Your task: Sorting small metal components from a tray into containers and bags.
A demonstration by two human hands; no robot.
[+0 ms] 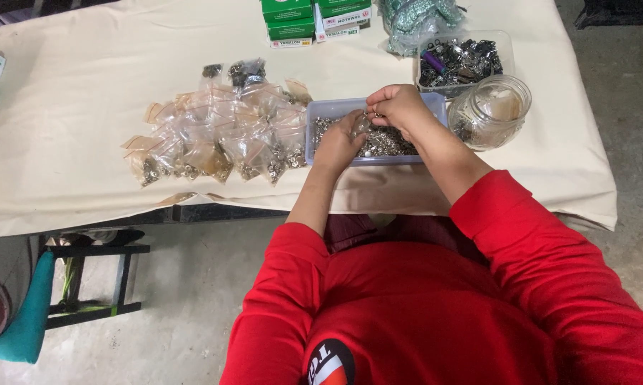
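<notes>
Silvery small metal parts (385, 142) fill a shallow clear plastic tray (321, 114) lying crosswise on the cream-covered worktop (72, 100), straight ahead of the person. Both hands meet over it: the left hand (339, 142) cups a small clear bag (361, 125) low over the parts, while the right hand (396, 107), slightly higher and farther back, pinches at the bag's mouth. Filled bags (221, 142) lie to the left, a glass jar (489, 110) to the right.
</notes>
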